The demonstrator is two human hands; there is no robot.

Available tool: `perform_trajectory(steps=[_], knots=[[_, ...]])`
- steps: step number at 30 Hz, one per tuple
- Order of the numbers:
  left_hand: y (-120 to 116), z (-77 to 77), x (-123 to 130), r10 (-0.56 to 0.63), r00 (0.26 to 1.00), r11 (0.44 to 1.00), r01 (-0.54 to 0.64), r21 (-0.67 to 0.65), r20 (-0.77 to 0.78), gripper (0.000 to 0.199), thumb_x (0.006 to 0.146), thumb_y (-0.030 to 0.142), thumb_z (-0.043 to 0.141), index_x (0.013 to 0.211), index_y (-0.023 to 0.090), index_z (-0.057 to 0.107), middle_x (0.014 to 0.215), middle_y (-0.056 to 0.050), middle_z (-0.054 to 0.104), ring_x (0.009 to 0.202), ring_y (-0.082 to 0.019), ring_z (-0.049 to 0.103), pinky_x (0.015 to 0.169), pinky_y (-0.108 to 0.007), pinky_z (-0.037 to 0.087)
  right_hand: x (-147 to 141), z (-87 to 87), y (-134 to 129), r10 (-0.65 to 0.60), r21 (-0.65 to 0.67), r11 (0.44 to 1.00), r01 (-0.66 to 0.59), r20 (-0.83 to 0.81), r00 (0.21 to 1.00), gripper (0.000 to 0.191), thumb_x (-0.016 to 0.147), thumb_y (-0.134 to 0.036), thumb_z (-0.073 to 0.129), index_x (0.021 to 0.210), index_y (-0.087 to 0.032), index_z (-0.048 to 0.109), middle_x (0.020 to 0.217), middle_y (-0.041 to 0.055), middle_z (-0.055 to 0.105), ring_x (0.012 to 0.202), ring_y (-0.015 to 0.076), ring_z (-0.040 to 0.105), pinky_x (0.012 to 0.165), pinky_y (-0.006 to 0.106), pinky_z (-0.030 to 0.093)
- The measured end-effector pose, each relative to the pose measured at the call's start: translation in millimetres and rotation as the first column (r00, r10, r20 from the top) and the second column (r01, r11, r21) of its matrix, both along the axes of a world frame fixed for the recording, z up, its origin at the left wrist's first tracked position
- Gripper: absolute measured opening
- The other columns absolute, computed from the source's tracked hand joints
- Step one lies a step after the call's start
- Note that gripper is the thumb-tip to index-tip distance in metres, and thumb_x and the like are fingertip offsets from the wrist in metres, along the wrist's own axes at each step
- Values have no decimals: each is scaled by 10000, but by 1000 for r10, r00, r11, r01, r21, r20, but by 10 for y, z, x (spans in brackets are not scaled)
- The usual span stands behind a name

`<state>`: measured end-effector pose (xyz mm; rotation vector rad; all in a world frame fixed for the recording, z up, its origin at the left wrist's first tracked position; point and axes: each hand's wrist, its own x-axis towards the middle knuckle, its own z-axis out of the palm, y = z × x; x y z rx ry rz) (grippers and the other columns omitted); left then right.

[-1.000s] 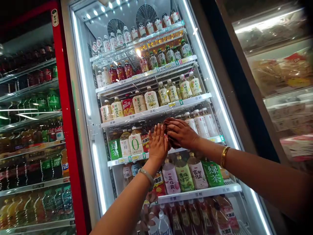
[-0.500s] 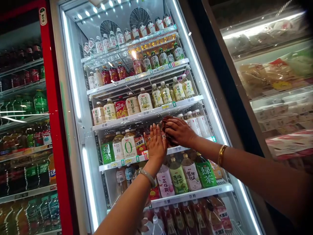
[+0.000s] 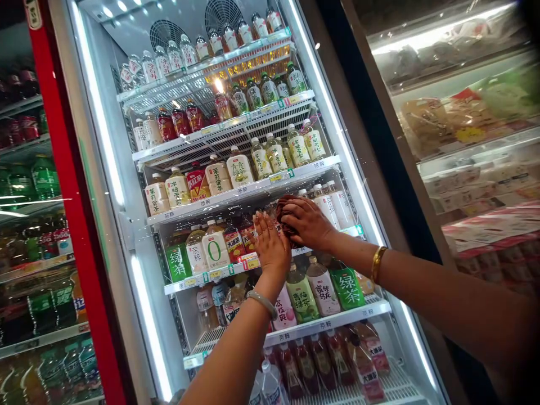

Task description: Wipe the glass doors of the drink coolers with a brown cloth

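Observation:
Both my arms reach out to the glass door (image 3: 253, 194) of a lit drinks fridge. My left hand (image 3: 270, 242) lies flat with fingers stretched out, palm toward the glass, and it holds nothing. Right beside it my right hand (image 3: 307, 224) is closed over a dark brown cloth (image 3: 287, 228), bunched against the glass. The cloth is partly hidden under the fingers. Behind the hands, through the door, stand shelved drink bottles, among them a white-labelled bottle (image 3: 216, 245) with a green 0 and a green-labelled bottle (image 3: 346, 286).
The fridge's shelves (image 3: 244, 197) carry rows of bottled teas. A bright light strip (image 3: 99, 107) runs down the left side. To the left is a red-framed drinks fridge (image 3: 57, 169); to the right, a cooler with packaged food (image 3: 468, 115) behind a dark frame.
The camera view has turned a little, so the fridge appears shifted left. Both hands have slid slightly right across the glass, the cloth still under my right hand.

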<state>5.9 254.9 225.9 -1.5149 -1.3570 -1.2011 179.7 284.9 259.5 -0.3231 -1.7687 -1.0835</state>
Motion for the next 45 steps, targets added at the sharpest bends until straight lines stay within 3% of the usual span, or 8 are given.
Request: perform_trajectory(steps=[8, 14, 22, 29, 33, 38, 41, 45], knots=[[26, -222, -115, -65, 949, 997, 73, 15, -308, 680, 1050, 253, 402, 1692, 192, 187, 1750, -107, 232, 1645, -209, 180, 1339, -499, -88, 467, -82, 11, 10, 100, 994, -43, 302, 953, 351, 914, -376, 676, 1256, -299, 663, 1431, 15, 624, 1448, 226, 465, 1276, 481, 387], [44, -150, 277, -101, 970, 994, 109, 23, -221, 707, 1029, 231, 415, 1691, 151, 180, 1756, -127, 208, 1652, -232, 148, 1353, -526, -25, 316, 42, 67, 17, -76, 997, -23, -81, 997, 512, 794, -265, 768, 1289, -210, 648, 1441, 129, 587, 1444, 332, 443, 1280, 613, 339], [12, -157, 335, -148, 948, 989, 138, -55, -282, 804, 976, 211, 454, 1703, 168, 114, 1768, -105, 183, 1656, -236, 134, 1352, -522, -59, 804, -92, 13, 25, -100, 995, -7, 186, 982, 530, 858, -284, 731, 1376, -269, 619, 1533, 72, 549, 1524, 274, 386, 1318, 568, 307], [29, 28, 557, -166, 975, 985, 157, -73, -147, 716, 1000, 218, 408, 1684, 129, 215, 1768, -92, 185, 1661, -215, 93, 1352, -488, -68, 591, 38, 24, -41, -164, 986, 9, -198, 979, 487, 806, -228, 744, 1286, -218, 660, 1469, 126, 566, 1481, 337, 418, 1321, 629, 251], [17, 11, 611, -168, 980, 982, 157, -104, -111, 715, 992, 211, 401, 1677, 104, 226, 1769, -106, 168, 1661, -223, 96, 1357, -495, -39, 588, -179, -36, 21, -116, 993, -23, -19, 1000, 490, 852, -276, 726, 1333, -227, 644, 1507, 113, 552, 1526, 296, 367, 1332, 588, 280], [68, -129, 485, -173, 963, 983, 156, -96, -206, 778, 968, 215, 455, 1691, 138, 180, 1771, -102, 153, 1661, -216, 68, 1355, -498, -42, 1154, -368, 22, 26, -58, 998, -15, 200, 979, 478, 867, -306, 737, 1333, -257, 646, 1471, 76, 593, 1505, 267, 422, 1304, 564, 347], [93, -150, 513, -153, 967, 987, 140, -76, -205, 804, 956, 208, 469, 1696, 151, 159, 1772, -98, 131, 1662, -223, 57, 1345, -507, -70, 1230, -270, 76, -2, -84, 996, 4, 19, 1000, 417, 839, -278, 741, 1252, -247, 683, 1420, 92, 617, 1452, 300, 474, 1291, 602, 339], [88, -119, 667, -133, 984, 990, 127, -53, -116, 750, 975, 220, 454, 1684, 145, 224, 1763, -99, 171, 1662, -249, 100, 1325, -535, -120, 860, -121, 36, -45, -140, 990, 13, -230, 972, 456, 804, -270, 749, 1248, -200, 669, 1431, 148, 581, 1433, 360, 462, 1297, 656, 285]])
